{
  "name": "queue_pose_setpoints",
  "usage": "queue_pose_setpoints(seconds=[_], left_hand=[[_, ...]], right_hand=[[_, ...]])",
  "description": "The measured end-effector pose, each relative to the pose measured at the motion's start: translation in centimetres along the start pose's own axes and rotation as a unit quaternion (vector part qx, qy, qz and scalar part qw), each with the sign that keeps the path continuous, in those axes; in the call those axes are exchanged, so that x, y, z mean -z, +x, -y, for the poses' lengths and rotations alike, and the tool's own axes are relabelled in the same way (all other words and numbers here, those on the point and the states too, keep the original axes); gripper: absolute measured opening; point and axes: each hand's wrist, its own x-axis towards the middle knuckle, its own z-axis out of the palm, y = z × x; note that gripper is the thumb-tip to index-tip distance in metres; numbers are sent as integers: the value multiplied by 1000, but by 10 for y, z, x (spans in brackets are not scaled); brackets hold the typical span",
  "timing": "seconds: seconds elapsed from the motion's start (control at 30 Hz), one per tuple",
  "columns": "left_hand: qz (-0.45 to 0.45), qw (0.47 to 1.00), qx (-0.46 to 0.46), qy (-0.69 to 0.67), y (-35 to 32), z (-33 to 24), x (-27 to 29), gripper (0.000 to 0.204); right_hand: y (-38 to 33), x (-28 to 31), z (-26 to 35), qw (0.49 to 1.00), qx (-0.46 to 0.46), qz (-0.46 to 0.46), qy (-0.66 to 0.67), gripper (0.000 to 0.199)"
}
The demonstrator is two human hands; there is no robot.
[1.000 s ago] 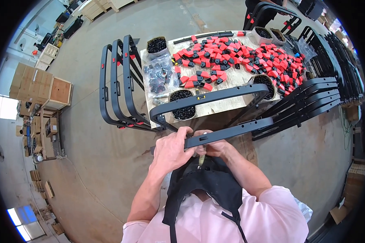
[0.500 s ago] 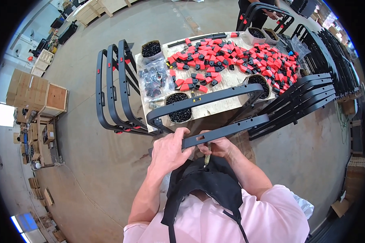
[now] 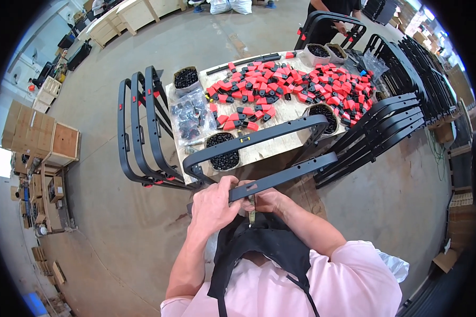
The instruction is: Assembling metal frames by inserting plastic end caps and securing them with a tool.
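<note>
Right hand (image 3: 266,200) shifted left, clamped on pale tool (image 3: 252,215); left hand (image 3: 214,206) gripping black bar (image 3: 289,176), long axis rising rightward.

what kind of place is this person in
Probably a factory assembly area or workshop: a table heaped with red-and-black parts, three black frames standing at its left, and large wooden crates farther back.

Left hand (image 3: 212,207) gripping black frame (image 3: 291,175); right hand (image 3: 265,199) holding yellowish tool (image 3: 252,215).
</note>
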Motion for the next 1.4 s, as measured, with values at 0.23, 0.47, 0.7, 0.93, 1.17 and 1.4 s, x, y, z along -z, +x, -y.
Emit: queue_pose_setpoints(seconds=[0.23,0.47,0.7,0.93,1.17,1.4], left_hand=[[-6,1000,-6,-19,2,-2,-1,44],[-19,1000,-21,-2,4,-1,0,43],[-12,1000,-26,-2,8,-2,5,40],[-42,999,-24,-16,5,-7,1,39],[-38,999,17,0,15,-4,-5,48],[-60,998,-17,20,13,0,-4,47]], right_hand=[[-28,-2,29,983,55,-116,-135,36],[-50,22,24,829,-15,-340,-443,25],[-93,25,18,756,-2,-322,-570,35],[-122,-9,23,457,45,-368,-808,40],[-121,8,23,709,130,-453,-525,32],[-78,49,29,803,255,-481,-241,30]])
